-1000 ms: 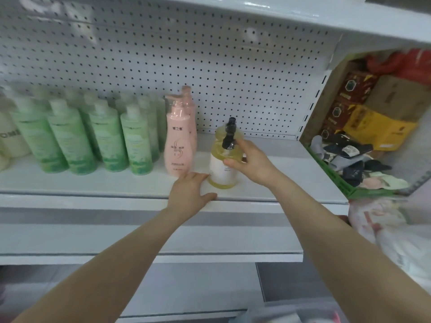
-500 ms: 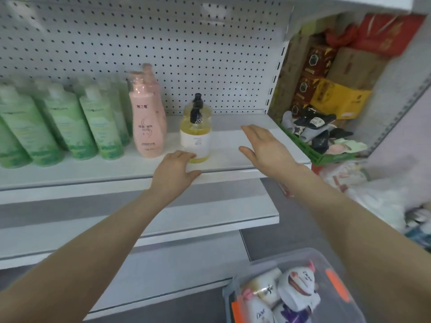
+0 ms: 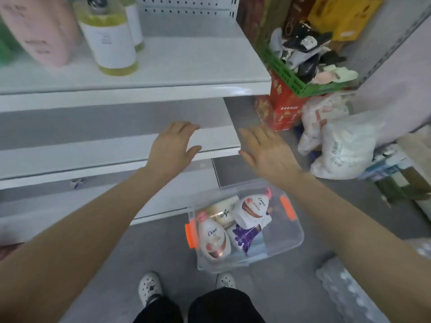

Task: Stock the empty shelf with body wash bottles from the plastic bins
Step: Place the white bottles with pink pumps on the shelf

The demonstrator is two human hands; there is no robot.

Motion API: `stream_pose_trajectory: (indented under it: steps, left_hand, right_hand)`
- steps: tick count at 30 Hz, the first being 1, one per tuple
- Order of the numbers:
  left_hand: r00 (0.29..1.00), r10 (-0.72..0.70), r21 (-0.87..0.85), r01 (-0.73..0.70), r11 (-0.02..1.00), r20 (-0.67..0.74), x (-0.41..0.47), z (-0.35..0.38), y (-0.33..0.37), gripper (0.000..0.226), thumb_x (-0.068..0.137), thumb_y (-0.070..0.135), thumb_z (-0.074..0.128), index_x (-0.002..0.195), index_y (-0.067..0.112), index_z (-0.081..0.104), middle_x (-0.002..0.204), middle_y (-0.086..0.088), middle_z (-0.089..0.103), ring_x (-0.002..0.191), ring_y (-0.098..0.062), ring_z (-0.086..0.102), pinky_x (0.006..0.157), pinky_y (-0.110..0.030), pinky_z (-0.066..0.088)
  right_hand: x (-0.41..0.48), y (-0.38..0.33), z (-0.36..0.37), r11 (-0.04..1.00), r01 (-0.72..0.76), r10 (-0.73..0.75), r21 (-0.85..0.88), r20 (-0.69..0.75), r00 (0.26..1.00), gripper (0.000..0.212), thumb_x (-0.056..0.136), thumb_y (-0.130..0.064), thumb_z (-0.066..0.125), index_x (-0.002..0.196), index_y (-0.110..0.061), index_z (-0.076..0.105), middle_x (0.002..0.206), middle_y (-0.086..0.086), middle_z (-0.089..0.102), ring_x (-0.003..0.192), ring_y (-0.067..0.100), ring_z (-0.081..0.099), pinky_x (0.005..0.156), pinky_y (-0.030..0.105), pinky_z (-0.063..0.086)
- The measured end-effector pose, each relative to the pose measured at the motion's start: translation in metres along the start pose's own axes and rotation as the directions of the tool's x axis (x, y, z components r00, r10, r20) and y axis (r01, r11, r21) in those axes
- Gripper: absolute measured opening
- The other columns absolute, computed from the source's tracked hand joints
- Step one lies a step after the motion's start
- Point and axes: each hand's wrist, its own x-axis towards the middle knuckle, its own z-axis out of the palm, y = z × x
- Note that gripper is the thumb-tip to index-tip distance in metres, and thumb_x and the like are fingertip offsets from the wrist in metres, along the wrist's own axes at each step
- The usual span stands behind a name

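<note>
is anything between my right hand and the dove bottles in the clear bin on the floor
Nothing visible. The clear plastic bin with orange latches looks lidless, the white Dove body wash bottles lie exposed inside, and the open right hand hovers higher up with only air between.

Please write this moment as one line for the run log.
left hand: open, empty | right hand: open, empty | plastic bin: on floor, Dove bottles inside | yellow bottle: upright on shelf

Soft, even light falls from above me, a little shine sits on the shelf's [image 3: 186, 66] front right edge, the big bottles [image 3: 109, 43] at its back left look fuzzy, and my arms [image 3: 81, 229] look stretched wide.
</note>
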Motion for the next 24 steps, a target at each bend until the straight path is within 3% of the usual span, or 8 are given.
stream_pose_trajectory:
  steps: [5,8,10,13,17,19,22,24]
  left_hand:
    - [0.973,-0.148,-0.052,0.159,0.986,0.18,-0.05,0.08,0.025,0.051,0.083,0.025,0.071,0.129,0.011,0.057,0.126,-0.01,0.058,0.115,-0.033,0.052,0.096,-0.039,0.043]
    - [0.923,-0.226,-0.019,0.243,0.97,0.312,-0.087,0.12,0.033,0.055,0.081,0.028,0.072,0.131,0.01,0.056,0.127,-0.01,0.057,0.115,-0.033,0.052,0.094,-0.04,0.046]
    - [0.888,-0.268,0.005,0.287,0.958,0.374,-0.111,0.142,0.035,0.054,0.08,0.028,0.074,0.128,0.009,0.057,0.124,-0.011,0.057,0.111,-0.035,0.055,0.09,-0.043,0.049]
    - [0.806,-0.376,0.026,0.41,0.912,0.458,-0.142,0.167,0.039,0.053,0.079,0.023,0.075,0.128,0.014,0.056,0.127,-0.007,0.055,0.113,-0.032,0.054,0.084,-0.043,0.051]
    - [0.735,-0.422,0.046,0.472,0.88,0.53,-0.174,0.195,0.04,0.059,0.075,0.021,0.079,0.128,0.009,0.056,0.126,-0.012,0.056,0.108,-0.036,0.058,0.082,-0.044,0.052]
    - [0.715,-0.439,0.06,0.489,0.87,0.544,-0.184,0.208,0.038,0.062,0.071,0.02,0.082,0.126,0.006,0.057,0.123,-0.014,0.057,0.105,-0.038,0.06,0.081,-0.046,0.052]
    - [0.715,-0.448,0.073,0.489,0.869,0.537,-0.187,0.219,0.039,0.067,0.069,0.017,0.084,0.128,0.005,0.054,0.122,-0.014,0.058,0.105,-0.036,0.061,0.082,-0.046,0.053]
    - [0.731,-0.426,0.071,0.463,0.884,0.534,-0.183,0.224,0.039,0.077,0.065,0.016,0.086,0.132,0.006,0.049,0.127,-0.014,0.054,0.108,-0.036,0.059,0.084,-0.047,0.053]
  right_hand:
    - [-0.079,0.011,0.07,0.987,-0.116,0.09,0.114,0.207,0.974,0.052,0.094,-0.038,0.043,0.131,-0.004,0.054,0.124,0.018,0.059,0.107,0.036,0.06,0.085,0.042,0.052]
    - [-0.114,0.014,0.112,0.947,-0.271,0.185,0.171,0.4,0.898,0.052,0.095,-0.038,0.046,0.137,-0.006,0.049,0.13,0.019,0.057,0.111,0.037,0.059,0.088,0.044,0.052]
    - [-0.13,0.017,0.138,0.867,-0.474,0.314,0.153,0.57,0.759,0.06,0.099,-0.045,0.045,0.145,-0.008,0.037,0.137,0.018,0.05,0.119,0.037,0.054,0.093,0.044,0.049]
    - [-0.143,0.023,0.17,0.59,-0.798,0.478,0.124,0.743,0.469,0.072,0.099,-0.052,0.041,0.15,-0.003,0.025,0.137,0.02,0.051,0.125,0.036,0.05,0.097,0.039,0.042]
    - [-0.15,0.026,0.214,0.214,-0.977,0.487,0.015,0.865,0.12,0.079,0.097,-0.058,0.042,0.148,0.001,0.03,0.14,0.019,0.051,0.127,0.034,0.05,0.094,0.034,0.04]
    - [-0.149,0.023,0.233,0.069,-0.998,0.453,-0.005,0.891,0.027,0.088,0.09,-0.068,0.046,0.144,0.002,0.037,0.136,0.014,0.055,0.123,0.031,0.054,0.09,0.03,0.041]
    - [-0.143,0.019,0.259,-0.137,-0.99,0.45,-0.036,0.888,-0.095,0.098,0.08,-0.071,0.061,0.143,0.0,0.037,0.136,0.008,0.054,0.122,0.027,0.055,0.097,0.03,0.044]
    - [-0.143,0.021,0.275,-0.274,-0.961,0.457,-0.039,0.874,-0.165,0.112,0.066,-0.073,0.072,0.145,-0.004,0.032,0.133,0.006,0.055,0.12,0.028,0.056,0.099,0.038,0.047]
